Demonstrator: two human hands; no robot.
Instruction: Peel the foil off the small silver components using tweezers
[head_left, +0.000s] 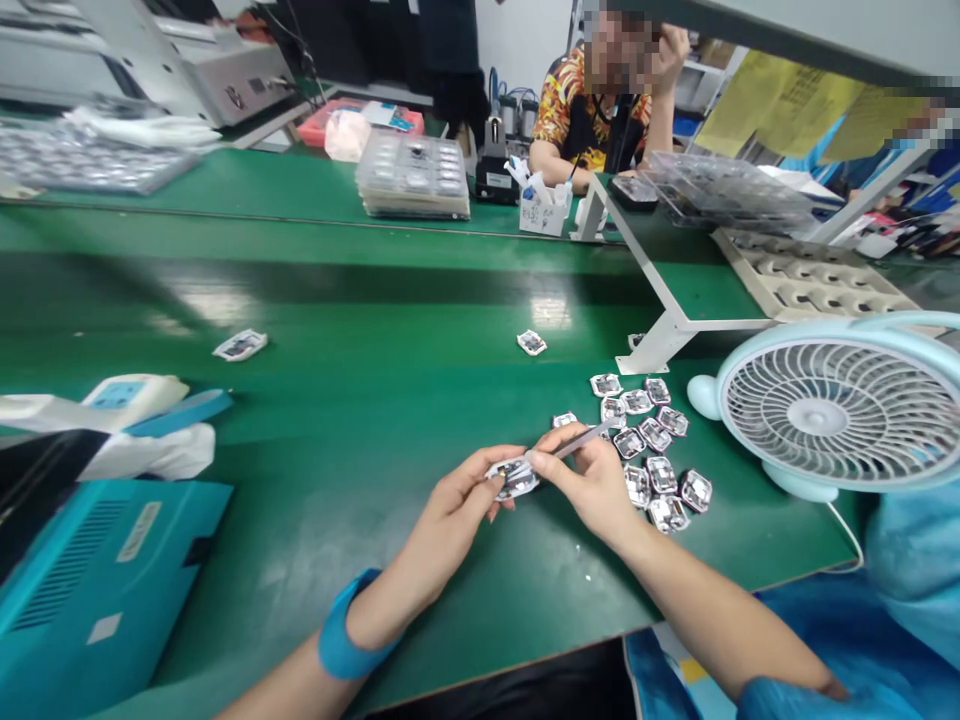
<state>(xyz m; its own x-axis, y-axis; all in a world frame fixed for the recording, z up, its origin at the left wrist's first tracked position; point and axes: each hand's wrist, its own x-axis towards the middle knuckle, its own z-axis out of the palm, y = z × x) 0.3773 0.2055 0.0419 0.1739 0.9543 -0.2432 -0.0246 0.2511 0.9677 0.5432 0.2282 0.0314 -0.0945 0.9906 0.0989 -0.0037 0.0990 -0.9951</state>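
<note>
My left hand [456, 508] pinches a small silvery square part [513, 478] just above the green table [360, 400]. My right hand [592, 478] is closed on thin metal tweezers [581, 441] whose tip rests on that part. Just right of my hands lies a cluster of several similar silvery parts [651, 450]. Two more of these parts lie apart, one at the middle [531, 343] and one at the left [240, 346].
A pale blue desk fan [832, 410] stands at the right. A teal machine [90, 580] and a white-blue device [120, 400] sit at the left. Stacked clear trays [414, 176], a white rack [660, 290] and a seated person [600, 110] are across the table.
</note>
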